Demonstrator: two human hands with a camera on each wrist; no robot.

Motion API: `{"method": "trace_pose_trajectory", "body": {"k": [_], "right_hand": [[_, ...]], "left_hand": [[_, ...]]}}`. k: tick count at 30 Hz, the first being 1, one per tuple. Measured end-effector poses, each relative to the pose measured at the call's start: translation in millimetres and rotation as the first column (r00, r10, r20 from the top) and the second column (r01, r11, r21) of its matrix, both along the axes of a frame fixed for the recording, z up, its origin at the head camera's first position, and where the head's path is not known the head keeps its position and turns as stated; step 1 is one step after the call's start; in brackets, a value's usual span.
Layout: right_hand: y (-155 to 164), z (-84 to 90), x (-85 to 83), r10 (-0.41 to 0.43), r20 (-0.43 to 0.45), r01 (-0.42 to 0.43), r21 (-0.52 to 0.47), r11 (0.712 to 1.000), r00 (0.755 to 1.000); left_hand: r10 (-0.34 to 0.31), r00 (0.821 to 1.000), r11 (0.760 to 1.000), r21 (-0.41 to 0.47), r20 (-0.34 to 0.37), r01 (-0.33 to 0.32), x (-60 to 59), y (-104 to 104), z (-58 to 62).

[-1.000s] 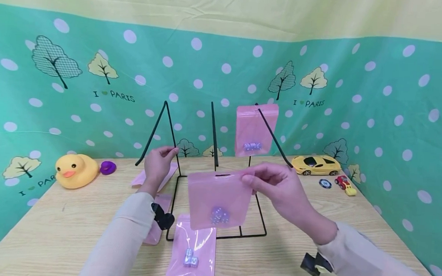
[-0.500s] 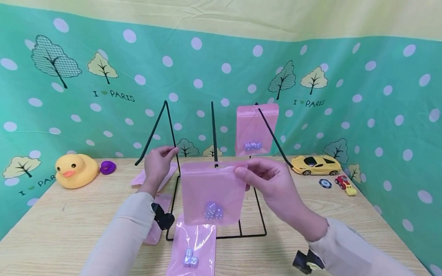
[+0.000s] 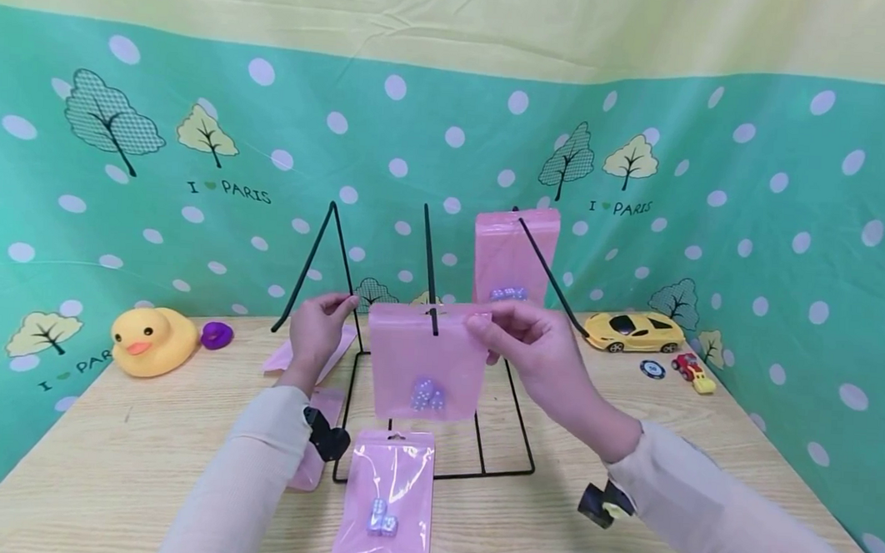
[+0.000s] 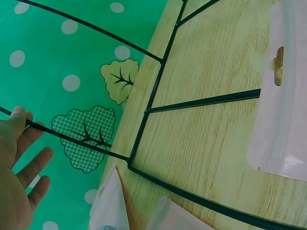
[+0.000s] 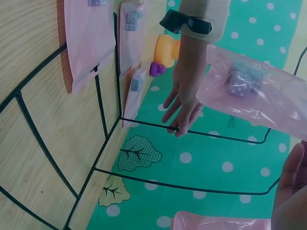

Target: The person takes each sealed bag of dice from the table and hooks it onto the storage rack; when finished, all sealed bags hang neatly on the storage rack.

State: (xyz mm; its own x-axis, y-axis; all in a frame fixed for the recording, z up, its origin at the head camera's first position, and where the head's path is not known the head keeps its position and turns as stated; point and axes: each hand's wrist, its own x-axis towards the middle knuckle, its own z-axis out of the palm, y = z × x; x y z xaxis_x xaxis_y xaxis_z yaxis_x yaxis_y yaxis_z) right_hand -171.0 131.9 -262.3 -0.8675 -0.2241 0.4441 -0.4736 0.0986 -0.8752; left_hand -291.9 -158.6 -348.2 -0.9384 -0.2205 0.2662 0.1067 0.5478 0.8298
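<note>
My right hand (image 3: 536, 344) pinches the upper right corner of a pink zip bag (image 3: 401, 358) with dice inside. The rack's middle prong (image 3: 429, 259) meets the bag at its hang hole, and the prong's tip shows in front of the bag. With thumb and forefinger, my left hand (image 3: 315, 332) holds the left upright of the black wire rack (image 3: 507, 472); its other fingers are spread in the left wrist view. Another pink bag of dice (image 3: 515, 251) hangs from the right prong (image 3: 551, 274), partly behind my right hand.
A pink bag of dice (image 3: 387, 482) lies at the rack's front. More pink bags (image 3: 327, 400) lie to the left, partly under my left arm. A yellow duck (image 3: 154, 342) and small purple duck (image 3: 216, 336) stand left; a toy car (image 3: 635, 331), chip (image 3: 652, 368) and red-yellow toy (image 3: 693, 373) right.
My right hand has moved the bag up, away from me and slightly left, bringing its hang hole onto the middle prong, whose tip now shows before it. The left hand has stayed still.
</note>
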Motion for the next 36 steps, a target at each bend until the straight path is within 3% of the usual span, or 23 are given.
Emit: {"method": "trace_pose_trajectory", "body": {"k": [19, 27, 36], "right_hand": [[-10.8, 6.2, -39.7, -0.077, -0.065, 0.075, -0.033, 0.997, 0.995], [-17.3, 7.6, -53.0, -0.093, -0.028, 0.091, -0.079, 0.993, 0.995], [-27.1, 7.7, -68.2, -0.218, 0.025, 0.219, -0.071, 0.973, 0.976]], "left_hand": [[-0.006, 1.000, 1.000, 0.021, -0.001, 0.006, -1.2, 0.9, -1.2], [-0.003, 1.000, 1.000, 0.011, -0.029, 0.003, -0.2, -0.6, -3.0], [0.000, 0.999, 1.000, -0.002, -0.039, 0.000, -1.8, -1.3, -4.1]]}}
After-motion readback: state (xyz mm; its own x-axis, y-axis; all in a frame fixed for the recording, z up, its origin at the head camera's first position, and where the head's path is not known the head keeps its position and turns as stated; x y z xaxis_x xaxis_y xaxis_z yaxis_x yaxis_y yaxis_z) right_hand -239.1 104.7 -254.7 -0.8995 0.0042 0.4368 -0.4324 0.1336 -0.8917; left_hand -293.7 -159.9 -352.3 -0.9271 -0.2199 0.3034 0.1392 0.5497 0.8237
